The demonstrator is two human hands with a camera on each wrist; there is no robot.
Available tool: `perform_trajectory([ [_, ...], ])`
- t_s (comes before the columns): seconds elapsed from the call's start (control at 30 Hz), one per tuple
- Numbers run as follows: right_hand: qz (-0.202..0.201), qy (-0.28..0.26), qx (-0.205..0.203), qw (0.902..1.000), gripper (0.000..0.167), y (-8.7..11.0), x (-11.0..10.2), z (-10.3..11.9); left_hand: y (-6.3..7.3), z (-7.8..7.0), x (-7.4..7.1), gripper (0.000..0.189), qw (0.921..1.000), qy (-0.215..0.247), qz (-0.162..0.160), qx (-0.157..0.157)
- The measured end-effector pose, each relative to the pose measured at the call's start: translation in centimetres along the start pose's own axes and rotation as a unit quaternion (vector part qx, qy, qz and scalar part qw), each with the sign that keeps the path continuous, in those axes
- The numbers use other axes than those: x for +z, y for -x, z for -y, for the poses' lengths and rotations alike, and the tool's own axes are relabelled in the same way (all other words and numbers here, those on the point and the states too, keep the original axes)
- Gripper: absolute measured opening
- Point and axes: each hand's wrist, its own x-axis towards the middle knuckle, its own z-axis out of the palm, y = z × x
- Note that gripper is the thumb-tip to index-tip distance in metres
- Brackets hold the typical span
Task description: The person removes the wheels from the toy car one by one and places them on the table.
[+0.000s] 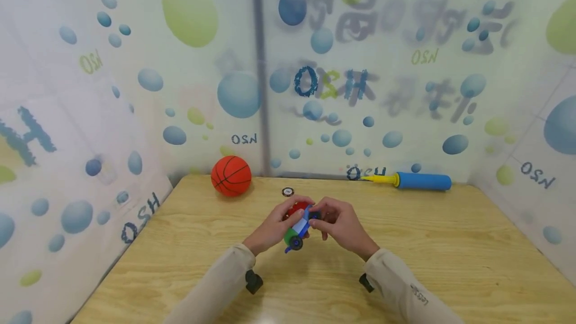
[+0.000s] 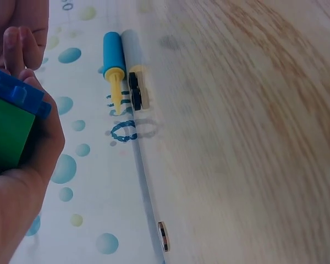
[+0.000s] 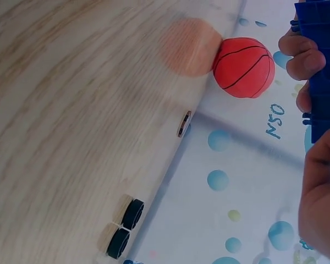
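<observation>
A block-built toy car point(image 1: 300, 225) with blue, green and red parts is held up over the table in front of me. My left hand point(image 1: 274, 226) grips its left side, the thumb lying across the top. In the left wrist view its green block point(image 2: 10, 129) sits next to blue studs. My right hand point(image 1: 340, 224) pinches the far right corner, thumb and forefinger at a black wheel point(image 1: 315, 216). Another wheel point(image 1: 295, 242) shows at the near end. From the right wrist the blue chassis point(image 3: 324, 77) shows small side pegs; left-hand fingertips point(image 3: 307, 65) press against it.
An orange-red basketball point(image 1: 231, 176) and a round chip point(image 1: 288, 192) lie along the table's back edge. Farther right is a blue and yellow hand pump point(image 1: 423, 181). Two black wheels point(image 3: 133, 214) stand on the table in the wrist views. Printed walls surround the table point(image 1: 189, 264).
</observation>
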Motion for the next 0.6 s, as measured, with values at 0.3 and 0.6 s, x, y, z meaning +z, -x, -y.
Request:
perform_trajectory([
  [0.3,-0.025,0.019,0.004,0.9995,0.016,-0.3,0.1,0.0,-0.5,0.3,0.5,0.032,0.9965,-0.068,-0.046,0.014],
  [0.6,-0.031,0.026,-0.003,0.9992,0.014,-0.3,0.1,-0.1,-0.6,0.4,1.2,0.028,0.9890,-0.117,-0.089,0.020],
])
